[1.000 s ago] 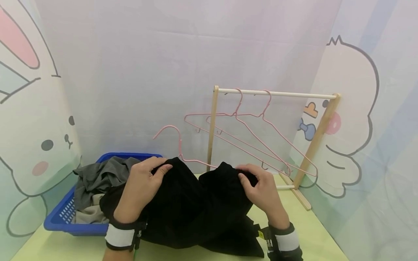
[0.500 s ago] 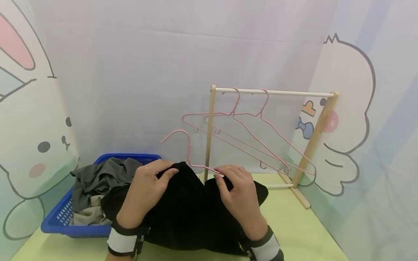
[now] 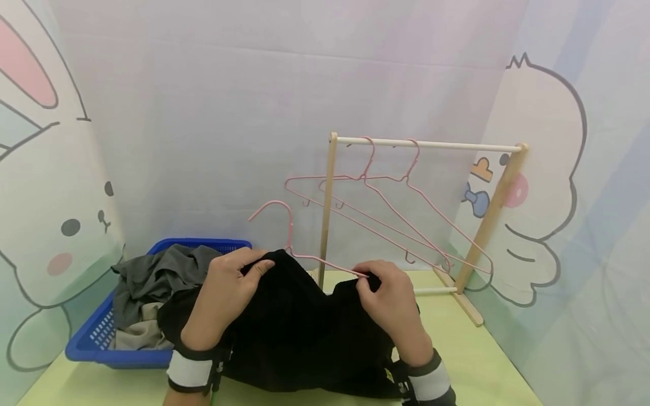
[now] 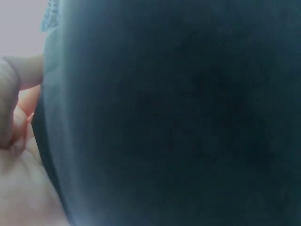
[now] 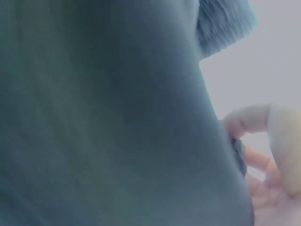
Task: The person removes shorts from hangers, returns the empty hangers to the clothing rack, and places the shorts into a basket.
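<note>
A black garment (image 3: 304,332) hangs between both hands in the head view, its upper edge dipping in the middle. My left hand (image 3: 223,290) pinches it at the upper left, thumb in front. At the upper right, my right hand (image 3: 391,296) pinches the garment's edge where the arm of a pink hanger (image 3: 325,261) ends among the fingers. The hanger's hook stands up above the cloth, and its lower part is hidden by the garment. Dark fabric (image 4: 164,117) fills most of the left wrist view; a ribbed band (image 5: 223,26) shows in the right wrist view.
A blue basket (image 3: 117,357) with grey and beige clothes (image 3: 162,279) stands at the left. Behind the right hand is a wooden rack (image 3: 329,208) with two pink hangers (image 3: 376,189) on its white rail. Printed curtains surround the light green table (image 3: 472,361).
My right hand went left to the hanger's arm, then came part of the way back right, with the garment's edge now in its fingers. The left hand stays nearly in place; the hook shifted slightly right.
</note>
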Available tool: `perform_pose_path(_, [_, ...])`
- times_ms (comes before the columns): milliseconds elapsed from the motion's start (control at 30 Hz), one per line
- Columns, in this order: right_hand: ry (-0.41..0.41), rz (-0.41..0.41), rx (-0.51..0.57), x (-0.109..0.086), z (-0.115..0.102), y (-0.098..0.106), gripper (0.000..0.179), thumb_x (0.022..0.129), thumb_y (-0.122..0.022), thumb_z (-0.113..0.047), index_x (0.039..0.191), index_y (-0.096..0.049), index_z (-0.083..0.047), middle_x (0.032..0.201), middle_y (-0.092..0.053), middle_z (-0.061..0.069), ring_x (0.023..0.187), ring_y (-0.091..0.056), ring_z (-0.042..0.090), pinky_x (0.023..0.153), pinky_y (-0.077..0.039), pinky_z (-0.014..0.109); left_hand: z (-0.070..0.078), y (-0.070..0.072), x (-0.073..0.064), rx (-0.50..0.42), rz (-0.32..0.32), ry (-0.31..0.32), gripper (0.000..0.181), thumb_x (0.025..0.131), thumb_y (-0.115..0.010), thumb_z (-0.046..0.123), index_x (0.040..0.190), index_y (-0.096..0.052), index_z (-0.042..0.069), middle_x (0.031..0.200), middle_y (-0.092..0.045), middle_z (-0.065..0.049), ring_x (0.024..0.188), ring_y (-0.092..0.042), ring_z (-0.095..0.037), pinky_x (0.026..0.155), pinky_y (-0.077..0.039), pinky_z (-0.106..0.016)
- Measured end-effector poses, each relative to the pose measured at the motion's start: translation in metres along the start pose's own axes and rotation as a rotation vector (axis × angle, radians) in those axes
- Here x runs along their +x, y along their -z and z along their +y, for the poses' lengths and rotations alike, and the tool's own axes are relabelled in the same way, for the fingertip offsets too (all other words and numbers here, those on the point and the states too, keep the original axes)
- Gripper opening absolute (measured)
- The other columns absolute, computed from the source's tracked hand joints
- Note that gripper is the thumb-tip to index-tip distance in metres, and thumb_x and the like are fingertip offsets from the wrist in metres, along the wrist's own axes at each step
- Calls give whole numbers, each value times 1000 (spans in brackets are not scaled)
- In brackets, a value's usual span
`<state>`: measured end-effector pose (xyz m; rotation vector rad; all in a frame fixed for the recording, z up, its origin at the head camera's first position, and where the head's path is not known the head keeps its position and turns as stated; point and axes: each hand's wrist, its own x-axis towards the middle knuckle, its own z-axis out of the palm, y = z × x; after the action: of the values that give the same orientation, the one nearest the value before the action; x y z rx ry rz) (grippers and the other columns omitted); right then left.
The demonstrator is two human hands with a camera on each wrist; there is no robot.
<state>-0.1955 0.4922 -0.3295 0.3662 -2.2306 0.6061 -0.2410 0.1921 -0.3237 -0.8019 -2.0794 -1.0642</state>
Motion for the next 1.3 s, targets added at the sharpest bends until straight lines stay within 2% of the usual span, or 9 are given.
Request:
perform_pose_path(267, [-127,-187,86,2,16,18,18,93,-74,-8,104,-78,-21,102,-75,-7,88,-68,11,78,-57,35,-3,0,0,-3,6,14,15,96,-76,15,110,-80,16,88,-69,6,62,-48,-6,58,-43,-26])
perform_pose_path(400, [-130,-240,106,3,25,26,13,95,-76,-15,104,-78,-24,102,-75,-11,93,-69,11,83,-57,38,-4,0,0,-7,19,18,17,95,-76,15,111,-80,16,91,-71,5,63,-50,-6,59,-44,-27])
perform_pose_path(633, [-117,-283,138,3,39,36,7,96,-77,-22,102,-78,-26,103,-74,-13,94,-68,9,86,-56,39,-9,-1,-1,-25,59,35,18,94,-77,12,112,-81,13,94,-75,0,58,-48,-5,55,-43,-25])
perform_pose_path(833, [-143,-286,137,2,49,45,9,96,-77,-19,104,-78,-23,99,-74,-10,92,-69,10,87,-58,39,-15,2,-3,0,113,48,20,93,-78,11,113,-80,6,100,-78,-9,55,-50,-4,54,-45,-27])
perform_pose_path(967, [-182,-315,157,1,54,50,14,96,-76,-20,110,-74,-21,94,-73,-8,90,-72,11,82,-59,32,-20,6,-4,10,146,59,20,93,-78,11,112,-80,4,101,-78,-12,49,-45,-4,52,-44,-27])
perform_pose_path(1033, [-199,-332,177,1,54,51,15,96,-76,-21,111,-73,-20,92,-73,-7,89,-73,12,80,-59,29,-21,7,-4,13,147,62,20,93,-78,11,112,-80,4,100,-78,-11,49,-44,-4,52,-44,-28])
perform_pose_path(1167, [-199,-341,189,1,53,52,14,96,-77,-18,108,-71,-18,89,-73,-6,84,-73,10,76,-59,28,-22,6,-3,29,137,68,21,93,-79,12,112,-80,4,102,-78,-11,56,-53,-7,60,-52,-31])
perform_pose_path(1300, [-198,-341,189,1,53,51,14,95,-78,-17,107,-71,-17,88,-72,-6,82,-73,9,74,-58,27,-23,7,-3,32,129,74,21,93,-79,13,113,-80,5,103,-78,-11,59,-58,-9,63,-54,-34])
